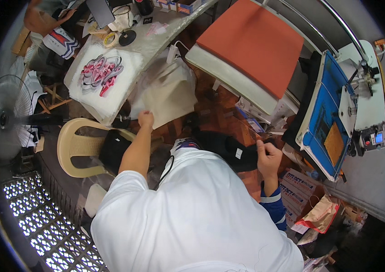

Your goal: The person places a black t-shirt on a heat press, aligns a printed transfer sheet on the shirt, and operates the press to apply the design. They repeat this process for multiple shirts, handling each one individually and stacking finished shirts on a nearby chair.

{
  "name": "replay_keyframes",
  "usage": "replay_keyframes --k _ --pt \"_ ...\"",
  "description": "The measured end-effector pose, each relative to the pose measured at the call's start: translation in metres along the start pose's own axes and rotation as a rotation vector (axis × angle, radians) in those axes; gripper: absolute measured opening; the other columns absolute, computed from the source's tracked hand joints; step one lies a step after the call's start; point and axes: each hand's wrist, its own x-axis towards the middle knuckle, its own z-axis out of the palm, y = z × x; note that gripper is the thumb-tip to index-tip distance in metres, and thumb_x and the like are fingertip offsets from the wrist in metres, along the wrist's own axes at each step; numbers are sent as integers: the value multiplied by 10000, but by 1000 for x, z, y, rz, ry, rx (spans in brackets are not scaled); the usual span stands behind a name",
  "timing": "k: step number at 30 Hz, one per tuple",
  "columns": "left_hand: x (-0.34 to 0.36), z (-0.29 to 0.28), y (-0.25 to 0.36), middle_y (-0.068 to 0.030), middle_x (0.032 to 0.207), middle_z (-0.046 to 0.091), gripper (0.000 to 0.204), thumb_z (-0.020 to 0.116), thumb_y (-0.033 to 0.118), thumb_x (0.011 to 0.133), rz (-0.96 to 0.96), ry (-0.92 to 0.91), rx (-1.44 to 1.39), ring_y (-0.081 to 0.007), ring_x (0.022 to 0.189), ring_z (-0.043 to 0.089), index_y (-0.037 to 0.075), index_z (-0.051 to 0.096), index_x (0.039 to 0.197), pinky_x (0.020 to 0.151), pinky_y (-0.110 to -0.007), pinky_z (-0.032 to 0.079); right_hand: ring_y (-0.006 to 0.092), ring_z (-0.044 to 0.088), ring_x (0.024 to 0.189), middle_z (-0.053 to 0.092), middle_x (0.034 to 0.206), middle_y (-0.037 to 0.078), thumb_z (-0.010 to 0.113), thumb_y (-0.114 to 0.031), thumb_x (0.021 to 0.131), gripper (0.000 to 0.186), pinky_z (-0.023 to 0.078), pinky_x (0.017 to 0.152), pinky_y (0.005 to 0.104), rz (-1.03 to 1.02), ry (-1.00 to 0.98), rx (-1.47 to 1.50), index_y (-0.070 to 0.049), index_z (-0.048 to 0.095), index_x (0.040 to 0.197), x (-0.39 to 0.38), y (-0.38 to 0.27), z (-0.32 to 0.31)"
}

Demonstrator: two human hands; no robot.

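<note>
Beige sheet (172,102): left hand (146,119) fingers pinch its edge; right hand (269,157) fingers curl, grip unclear.

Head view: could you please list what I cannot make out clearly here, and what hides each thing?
In the head view:
Left hand: whether it pinches the beige sheet; its fingertips are hidden by the hand itself.
Right hand: whether its curled fingers hold anything; the hand itself hides this.
Black item: its lower part, behind the white shirt.
Fan: its blades, blurred.
Co-worker: cut off at upper left.
</note>
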Motion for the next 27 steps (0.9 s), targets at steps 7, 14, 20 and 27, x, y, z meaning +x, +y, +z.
replay_keyframes --k 7,14,20,27 --pt "-131 35 178 -220 1599 356 983 915 254 670 1205 -1255 26 -381 1513 287 46 446 1509 1225 -503 263 84 485 522 580 562 53 781 -142 916 285 379 493 277 43 5 40 19 676 705 43 -46 76" --pt "-107 21 241 -195 1249 598 251 818 109 708 1483 -1287 64 -482 1318 473 55 629 863 1151 -658 329 133 612 539 676 636 113 877 -209 803 303 469 520 279 34 -95 -173 30 693 782 82 -79 31" --pt "-107 -28 297 -202 1292 601 219 779 51 718 1751 -1334 -150 -431 1187 594 27 577 799 1190 -623 306 350 730 854 748 903 203 914 -317 689 474 557 794 417 384 -600 -345 22 733 967 57 -100 24" --pt "-101 -82 358 -177 962 662 454 834 149 795 1327 -1361 140 -336 954 670 61 593 1169 831 -410 525 389 574 1080 613 1139 172 797 -27 662 195 484 920 453 -112 -62 -490 -20 687 823 71 -81 -3"
